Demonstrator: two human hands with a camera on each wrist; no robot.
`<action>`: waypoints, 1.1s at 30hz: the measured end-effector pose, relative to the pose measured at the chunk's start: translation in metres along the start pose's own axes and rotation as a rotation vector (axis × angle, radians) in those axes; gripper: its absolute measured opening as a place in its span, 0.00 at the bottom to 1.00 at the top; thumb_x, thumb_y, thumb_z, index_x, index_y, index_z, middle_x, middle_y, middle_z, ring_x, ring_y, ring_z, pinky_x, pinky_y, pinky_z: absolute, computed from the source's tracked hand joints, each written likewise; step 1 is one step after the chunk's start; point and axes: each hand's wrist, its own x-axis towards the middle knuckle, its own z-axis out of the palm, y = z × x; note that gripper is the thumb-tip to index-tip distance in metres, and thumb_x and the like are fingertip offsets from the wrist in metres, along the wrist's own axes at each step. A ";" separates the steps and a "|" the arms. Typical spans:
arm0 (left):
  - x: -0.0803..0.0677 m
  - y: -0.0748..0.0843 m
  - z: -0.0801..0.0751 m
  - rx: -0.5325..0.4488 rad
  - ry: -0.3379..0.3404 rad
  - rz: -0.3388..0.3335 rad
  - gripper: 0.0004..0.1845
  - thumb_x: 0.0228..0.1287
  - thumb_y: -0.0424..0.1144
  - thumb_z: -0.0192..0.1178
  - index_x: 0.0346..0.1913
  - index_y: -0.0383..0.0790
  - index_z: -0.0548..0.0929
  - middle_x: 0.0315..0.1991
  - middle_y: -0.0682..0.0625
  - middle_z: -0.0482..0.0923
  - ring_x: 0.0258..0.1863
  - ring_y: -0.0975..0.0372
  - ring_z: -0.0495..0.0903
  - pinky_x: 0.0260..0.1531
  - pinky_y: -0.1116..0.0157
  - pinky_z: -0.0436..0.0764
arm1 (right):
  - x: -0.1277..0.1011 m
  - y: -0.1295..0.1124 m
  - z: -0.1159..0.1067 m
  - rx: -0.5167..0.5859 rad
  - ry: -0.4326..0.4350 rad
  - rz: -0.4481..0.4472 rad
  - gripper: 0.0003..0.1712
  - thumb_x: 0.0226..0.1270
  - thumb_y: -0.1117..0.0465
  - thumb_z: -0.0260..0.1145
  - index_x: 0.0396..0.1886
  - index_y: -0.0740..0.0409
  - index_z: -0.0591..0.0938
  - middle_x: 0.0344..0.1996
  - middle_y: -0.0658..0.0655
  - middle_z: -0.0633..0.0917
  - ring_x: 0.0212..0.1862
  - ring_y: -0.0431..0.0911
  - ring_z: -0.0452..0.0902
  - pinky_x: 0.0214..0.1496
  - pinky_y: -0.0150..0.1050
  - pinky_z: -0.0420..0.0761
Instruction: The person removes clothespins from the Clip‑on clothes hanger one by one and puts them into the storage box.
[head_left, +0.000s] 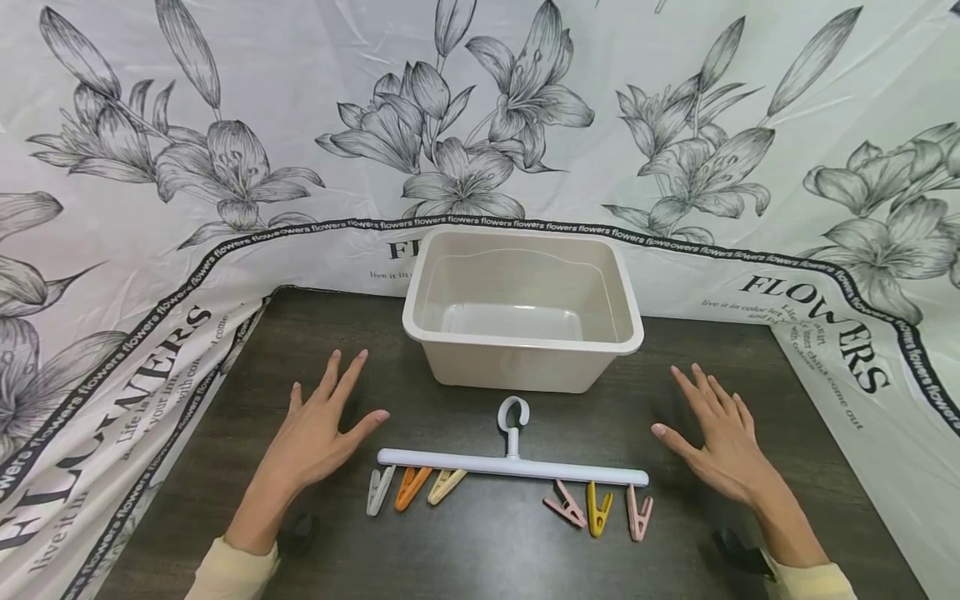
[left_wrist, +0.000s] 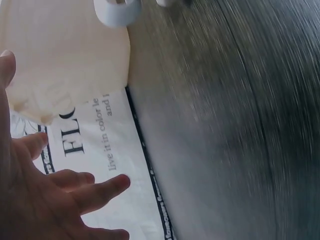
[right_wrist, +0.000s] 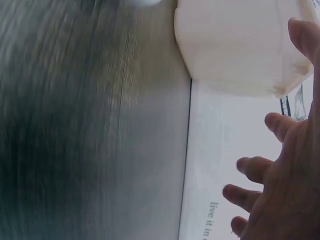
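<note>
**Supervisor:** Report hand status.

**Operator:** I see both hands flat and spread, palms down, low over the dark counter (head_left: 480, 550); contact with it I cannot confirm. My left hand (head_left: 315, 433) holds nothing, fingers splayed, thumb pointing toward the clip hanger (head_left: 512, 465). My right hand (head_left: 720, 442) mirrors it on the other side, also holding nothing.

**Supervisor:** Position of the hanger?

**Operator:** It lies flat on the counter between the two hands, near each but touching neither. Its hook points toward the beige bin (head_left: 522, 308), which stands just behind it. Six clips hang off the bar: grey (head_left: 378, 490), orange (head_left: 411, 487) and tan (head_left: 446, 485) at the left end; pink (head_left: 566, 504), yellow (head_left: 597, 507) and a second pink clip (head_left: 639, 513) at the right end.

**Supervisor:** Wrist views?

**Operator:** Both are blurred; each shows spread fingers, the bin wall and the floral backdrop cloth (head_left: 150, 250).
</note>
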 end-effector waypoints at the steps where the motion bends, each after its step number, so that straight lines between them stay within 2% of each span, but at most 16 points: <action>1: 0.000 0.002 0.000 -0.001 -0.006 0.002 0.50 0.69 0.73 0.52 0.83 0.66 0.36 0.84 0.37 0.37 0.68 0.29 0.69 0.70 0.25 0.42 | 0.000 -0.002 0.000 0.013 -0.008 0.001 0.52 0.72 0.39 0.64 0.85 0.39 0.46 0.84 0.63 0.45 0.82 0.70 0.40 0.76 0.73 0.29; 4: 0.000 0.009 0.002 -0.007 -0.014 0.009 0.50 0.69 0.73 0.51 0.83 0.65 0.36 0.84 0.38 0.41 0.69 0.31 0.70 0.71 0.26 0.44 | 0.000 -0.008 0.000 0.040 -0.031 0.009 0.51 0.73 0.39 0.64 0.85 0.40 0.47 0.83 0.67 0.49 0.79 0.74 0.45 0.75 0.75 0.33; 8: -0.002 0.017 0.005 -0.016 -0.001 0.037 0.50 0.68 0.74 0.51 0.83 0.65 0.39 0.81 0.38 0.54 0.71 0.36 0.69 0.73 0.29 0.50 | -0.001 -0.013 0.002 0.059 -0.048 0.012 0.50 0.73 0.40 0.64 0.85 0.40 0.48 0.81 0.68 0.54 0.76 0.76 0.50 0.73 0.76 0.39; 11: -0.003 0.024 0.007 -0.027 0.017 0.064 0.49 0.68 0.74 0.52 0.83 0.63 0.43 0.76 0.37 0.66 0.70 0.37 0.71 0.69 0.32 0.62 | -0.002 -0.016 0.003 0.068 -0.058 0.013 0.49 0.73 0.40 0.63 0.85 0.40 0.48 0.80 0.68 0.58 0.75 0.76 0.53 0.71 0.77 0.43; 14: -0.004 0.032 0.010 -0.053 0.016 0.084 0.48 0.68 0.73 0.52 0.83 0.62 0.48 0.71 0.36 0.72 0.68 0.38 0.74 0.63 0.34 0.71 | -0.004 -0.019 0.002 0.093 -0.078 0.024 0.48 0.75 0.40 0.62 0.84 0.38 0.48 0.79 0.68 0.60 0.74 0.75 0.54 0.67 0.79 0.49; 19: -0.005 0.046 0.016 -0.105 -0.018 0.098 0.46 0.66 0.75 0.52 0.82 0.62 0.54 0.72 0.39 0.72 0.68 0.41 0.74 0.61 0.37 0.75 | -0.006 -0.023 0.003 0.163 -0.117 0.036 0.44 0.77 0.43 0.60 0.84 0.36 0.49 0.79 0.67 0.61 0.75 0.72 0.56 0.60 0.80 0.59; 24: -0.005 0.059 0.027 -0.146 -0.081 0.113 0.42 0.66 0.77 0.50 0.77 0.60 0.66 0.70 0.46 0.73 0.68 0.47 0.75 0.61 0.41 0.77 | -0.008 -0.028 0.009 0.215 -0.116 0.027 0.43 0.78 0.46 0.61 0.84 0.39 0.51 0.79 0.65 0.61 0.76 0.70 0.57 0.63 0.77 0.62; 29: -0.005 0.067 0.037 -0.169 -0.142 0.153 0.38 0.66 0.73 0.55 0.69 0.52 0.77 0.64 0.51 0.78 0.62 0.55 0.78 0.59 0.49 0.80 | -0.011 -0.034 0.016 0.274 -0.120 0.007 0.40 0.79 0.48 0.60 0.83 0.41 0.54 0.76 0.63 0.67 0.74 0.65 0.63 0.65 0.71 0.66; 33: -0.003 0.070 0.047 -0.176 -0.192 0.199 0.33 0.66 0.69 0.61 0.61 0.47 0.83 0.55 0.52 0.80 0.55 0.60 0.78 0.54 0.54 0.82 | -0.014 -0.039 0.017 0.301 -0.130 -0.004 0.37 0.81 0.49 0.58 0.82 0.37 0.55 0.75 0.60 0.71 0.73 0.61 0.68 0.65 0.64 0.71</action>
